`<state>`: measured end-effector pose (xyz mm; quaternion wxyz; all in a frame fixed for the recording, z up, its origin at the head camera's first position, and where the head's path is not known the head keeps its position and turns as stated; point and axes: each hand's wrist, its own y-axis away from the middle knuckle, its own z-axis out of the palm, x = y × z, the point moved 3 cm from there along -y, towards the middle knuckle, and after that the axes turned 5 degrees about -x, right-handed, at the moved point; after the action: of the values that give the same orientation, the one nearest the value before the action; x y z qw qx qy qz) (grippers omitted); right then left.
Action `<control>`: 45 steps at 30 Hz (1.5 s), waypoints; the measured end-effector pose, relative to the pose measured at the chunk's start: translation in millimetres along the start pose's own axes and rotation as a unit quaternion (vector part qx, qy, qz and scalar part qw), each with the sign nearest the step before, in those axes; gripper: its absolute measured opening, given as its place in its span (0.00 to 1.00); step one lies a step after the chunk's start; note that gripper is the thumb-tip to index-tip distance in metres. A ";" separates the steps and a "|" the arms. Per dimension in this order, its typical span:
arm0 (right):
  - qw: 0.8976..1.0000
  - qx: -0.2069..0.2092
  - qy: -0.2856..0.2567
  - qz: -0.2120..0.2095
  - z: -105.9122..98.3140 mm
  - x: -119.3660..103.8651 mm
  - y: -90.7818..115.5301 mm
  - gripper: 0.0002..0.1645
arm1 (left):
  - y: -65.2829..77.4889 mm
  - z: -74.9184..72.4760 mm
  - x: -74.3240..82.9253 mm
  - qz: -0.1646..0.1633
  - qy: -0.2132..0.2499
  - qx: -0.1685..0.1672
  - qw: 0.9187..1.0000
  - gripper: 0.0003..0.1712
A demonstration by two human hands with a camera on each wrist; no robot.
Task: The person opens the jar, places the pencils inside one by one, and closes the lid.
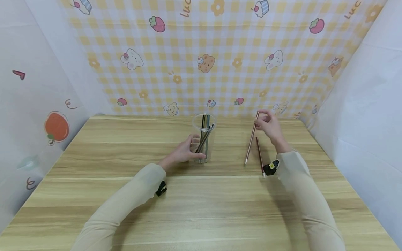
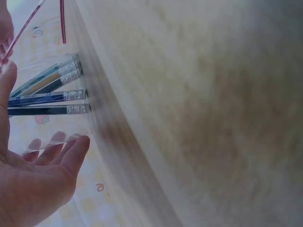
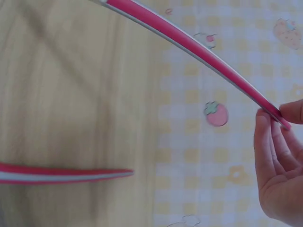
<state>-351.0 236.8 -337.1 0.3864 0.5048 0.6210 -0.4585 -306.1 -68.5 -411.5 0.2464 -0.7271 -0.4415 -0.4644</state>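
A clear plastic cup (image 1: pixel 212 144) stands upright on the table, holding several dark pencils (image 2: pixel 52 97) and a yellowish one, their metal-and-eraser ends at the bottom. My left hand (image 1: pixel 185 150) holds the cup from its left side, thumb in front and fingers behind. To the right of the cup, my right hand (image 1: pixel 270 127) pinches a red striped pencil (image 3: pixel 189 47) by its upper tip between thumb and fingers. That pencil slants, eraser end down and to the left. Another red pencil (image 1: pixel 260 157) lies on the table below the right hand, its eraser end towards me.
The wood-grain table (image 1: pixel 201 212) ends at a back wall covered in yellow checked cloth (image 1: pixel 188 80). White side panels (image 1: pixel 370 104) close in the left and right. Black wrist straps (image 1: pixel 270 168) show below both hands.
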 end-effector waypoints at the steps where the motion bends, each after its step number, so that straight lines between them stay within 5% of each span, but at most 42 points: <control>1: 1.000 0.009 -0.016 -0.005 0.2 -3.5 0.2 0.21 | -0.1 0.0 -0.1 0.000 -0.002 0.001 1.000 0.46; 11: 0.986 0.050 -0.140 -0.070 -0.2 -18.9 -9.3 0.20 | 1.2 0.3 0.8 0.000 0.004 -0.003 1.000 0.47; 26: 0.965 0.106 -0.211 -0.112 8.5 -71.7 11.4 0.17 | 1.3 0.5 1.2 0.000 0.002 -0.004 1.000 0.46; 37: 0.944 0.127 -0.260 -0.159 9.1 -87.7 15.9 0.17 | 18.6 -3.2 32.8 -0.008 0.013 -0.021 1.000 0.45; 45: 0.935 0.134 -0.283 -0.169 7.9 -95.1 19.5 0.17 | 0.7 -0.4 -0.2 0.002 0.004 -0.003 1.000 0.46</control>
<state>-313.6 204.6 -253.1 0.3920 0.2890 0.4945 -0.7199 -305.7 -69.2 -411.4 0.2471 -0.7270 -0.4376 -0.4678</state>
